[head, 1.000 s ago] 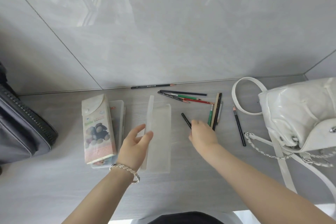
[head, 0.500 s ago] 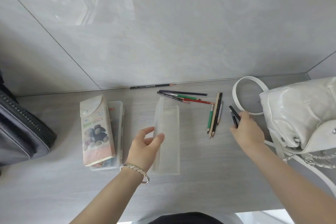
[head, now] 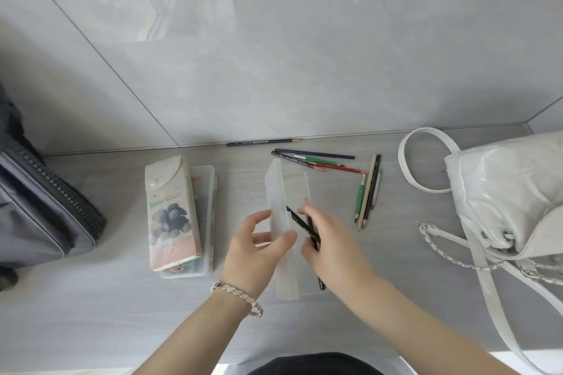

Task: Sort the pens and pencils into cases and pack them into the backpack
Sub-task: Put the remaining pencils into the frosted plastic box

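Change: right hand (head: 335, 250), gripping black pens (head: 301, 224), now back over the translucent case (head: 300, 189) (I'd drop them in).
Left hand (head: 256, 250): pinches its lid (head: 275, 201).

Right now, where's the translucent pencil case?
Head view, centre of the table: the translucent pencil case lies open between the printed case on its left and the loose pencils on its right, its lid held by the left hand.

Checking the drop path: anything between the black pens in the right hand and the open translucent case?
Nothing visible. The right hand holds the black pens over the open translucent case; the left hand holds its lid up, off to the left.
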### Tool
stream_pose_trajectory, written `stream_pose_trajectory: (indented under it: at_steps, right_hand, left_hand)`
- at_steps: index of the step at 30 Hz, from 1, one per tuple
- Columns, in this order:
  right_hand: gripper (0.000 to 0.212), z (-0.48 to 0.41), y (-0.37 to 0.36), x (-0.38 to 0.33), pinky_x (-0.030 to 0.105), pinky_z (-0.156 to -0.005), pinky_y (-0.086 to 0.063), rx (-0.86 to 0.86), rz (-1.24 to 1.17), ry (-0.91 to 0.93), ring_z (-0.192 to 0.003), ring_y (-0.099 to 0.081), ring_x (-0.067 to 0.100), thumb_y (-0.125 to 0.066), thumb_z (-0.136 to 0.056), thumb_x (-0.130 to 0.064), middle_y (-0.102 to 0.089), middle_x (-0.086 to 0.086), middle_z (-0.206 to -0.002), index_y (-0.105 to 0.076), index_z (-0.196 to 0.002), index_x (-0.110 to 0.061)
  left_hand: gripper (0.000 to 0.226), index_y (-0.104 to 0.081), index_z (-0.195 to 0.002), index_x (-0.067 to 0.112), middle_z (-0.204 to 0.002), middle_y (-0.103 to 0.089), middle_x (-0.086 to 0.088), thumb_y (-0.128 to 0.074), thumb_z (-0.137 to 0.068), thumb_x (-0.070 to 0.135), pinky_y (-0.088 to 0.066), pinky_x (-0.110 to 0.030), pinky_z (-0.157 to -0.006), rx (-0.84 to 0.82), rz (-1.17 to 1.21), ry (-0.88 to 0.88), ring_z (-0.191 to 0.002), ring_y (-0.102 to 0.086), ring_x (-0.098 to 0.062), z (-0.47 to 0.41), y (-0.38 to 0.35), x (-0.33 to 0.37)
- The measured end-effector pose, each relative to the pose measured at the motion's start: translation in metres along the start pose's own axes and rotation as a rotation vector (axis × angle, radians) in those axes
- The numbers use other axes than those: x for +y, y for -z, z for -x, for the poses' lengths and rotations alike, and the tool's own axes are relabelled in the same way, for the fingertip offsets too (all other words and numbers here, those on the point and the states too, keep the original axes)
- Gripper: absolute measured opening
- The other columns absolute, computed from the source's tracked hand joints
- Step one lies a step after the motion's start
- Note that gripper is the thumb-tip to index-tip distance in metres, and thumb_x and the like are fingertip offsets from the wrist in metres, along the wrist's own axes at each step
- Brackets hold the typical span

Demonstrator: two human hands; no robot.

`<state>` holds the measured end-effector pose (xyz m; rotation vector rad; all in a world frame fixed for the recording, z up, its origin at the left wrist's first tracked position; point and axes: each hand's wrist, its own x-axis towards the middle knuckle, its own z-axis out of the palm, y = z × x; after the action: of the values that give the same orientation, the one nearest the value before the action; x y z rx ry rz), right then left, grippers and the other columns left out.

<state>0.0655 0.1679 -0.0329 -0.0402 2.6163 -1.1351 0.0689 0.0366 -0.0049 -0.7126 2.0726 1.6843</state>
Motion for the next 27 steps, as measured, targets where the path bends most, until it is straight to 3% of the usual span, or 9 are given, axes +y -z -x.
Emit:
stream_pose_trajectory:
  at_steps: [5, 8, 11, 14, 16, 19, 22, 25, 27]
  right_hand:
    - [0.043, 0.005, 0.014, 0.0, 0.007, -0.072, -0.037, 0.058, -0.137, 0.019, -0.082, -0.049, 0.0, -0.046, -0.095, -0.02, -0.052, -0.005, -0.098, -0.037, -0.132, -0.039]
    - [0.054, 0.007, 0.03, -0.003, 0.018, -0.059, -0.036, 0.096, -0.379, -0.009, -0.055, -0.041, 0.01, -0.031, -0.097, -0.008, -0.044, -0.001, -0.073, -0.041, -0.119, -0.057]
    - [0.051, 0.009, 0.043, -0.013, 0.022, -0.05, -0.043, 0.084, -0.721, -0.069, -0.054, -0.055, 0.016, -0.026, -0.095, 0.001, -0.055, 0.006, -0.073, -0.057, -0.1, -0.039]
    - [0.018, 0.005, 0.052, -0.017, 0.022, -0.062, -0.05, -0.016, -0.928, -0.137, -0.072, -0.067, 0.015, -0.046, -0.083, -0.009, -0.073, 0.004, -0.08, -0.055, -0.093, -0.021]
    - [0.006, 0.003, 0.054, -0.015, 0.019, -0.057, -0.044, -0.076, -0.871, -0.201, -0.063, -0.062, 0.014, -0.055, -0.086, -0.015, -0.074, 0.004, -0.073, -0.051, -0.085, -0.018]
    - [0.035, 0.001, 0.045, -0.013, 0.014, -0.049, -0.03, -0.088, -0.612, -0.226, -0.044, -0.043, 0.002, -0.035, -0.098, -0.03, -0.057, -0.011, -0.044, -0.057, -0.073, -0.021]
    - [0.042, 0.003, 0.034, -0.018, 0.015, -0.054, -0.03, -0.059, -0.4, -0.126, -0.048, -0.045, 0.0, -0.032, -0.098, -0.033, -0.046, -0.013, -0.049, -0.062, -0.068, -0.033]
    - [0.016, -0.002, 0.021, -0.018, 0.011, -0.05, -0.039, -0.043, -0.183, -0.041, -0.05, -0.051, 0.0, -0.046, -0.094, -0.03, -0.052, -0.01, -0.06, -0.059, -0.088, -0.026]
    - [0.025, -0.004, 0.012, -0.018, 0.013, -0.05, -0.038, -0.029, -0.018, -0.042, -0.058, -0.051, 0.003, -0.055, -0.09, -0.033, -0.05, -0.011, -0.068, -0.05, -0.11, -0.021]
  left_hand:
    - [0.043, -0.051, -0.113, 0.032, -0.092, -0.064, 0.001, -0.072, -0.076, 0.024, -0.05, -0.024, -0.069, 0.029, 0.021, -0.027, -0.077, -0.062, -0.004, 0.001, 0.007, 0.002]
    - [0.046, -0.05, -0.114, 0.033, -0.094, -0.064, 0.001, -0.073, -0.075, 0.027, -0.051, -0.027, -0.073, 0.045, -0.009, -0.038, -0.08, -0.061, -0.003, 0.0, 0.011, 0.004]
    - [0.044, -0.048, -0.111, 0.034, -0.092, -0.063, 0.004, -0.073, -0.075, 0.028, -0.05, -0.021, -0.069, 0.055, -0.037, -0.056, -0.077, -0.06, -0.002, -0.001, 0.012, 0.006]
    - [0.044, -0.048, -0.11, 0.035, -0.091, -0.061, 0.006, -0.073, -0.075, 0.03, -0.049, -0.02, -0.071, 0.067, -0.05, -0.061, -0.076, -0.06, -0.005, -0.002, 0.013, 0.006]
    - [0.045, -0.047, -0.111, 0.036, -0.089, -0.059, 0.008, -0.073, -0.074, 0.031, -0.049, -0.022, -0.07, 0.072, -0.068, -0.068, -0.077, -0.06, -0.007, -0.002, 0.013, 0.007]
    - [0.046, -0.047, -0.112, 0.036, -0.086, -0.055, 0.012, -0.073, -0.074, 0.031, -0.048, -0.019, -0.069, 0.074, -0.085, -0.087, -0.078, -0.058, -0.002, -0.001, 0.014, 0.006]
    - [0.048, -0.047, -0.115, 0.035, -0.087, -0.054, 0.014, -0.073, -0.074, 0.032, -0.045, -0.014, -0.065, 0.062, -0.122, -0.105, -0.083, -0.059, -0.004, 0.002, 0.013, 0.005]
    - [0.052, -0.049, -0.118, 0.034, -0.092, -0.058, 0.01, -0.074, -0.073, 0.034, -0.044, -0.014, -0.065, 0.049, -0.152, -0.119, -0.089, -0.062, -0.01, 0.005, 0.012, 0.004]
    - [0.051, -0.048, -0.115, 0.035, -0.092, -0.059, 0.01, -0.074, -0.071, 0.035, -0.044, -0.013, -0.064, 0.048, -0.171, -0.14, -0.086, -0.062, -0.006, 0.008, 0.011, 0.005]
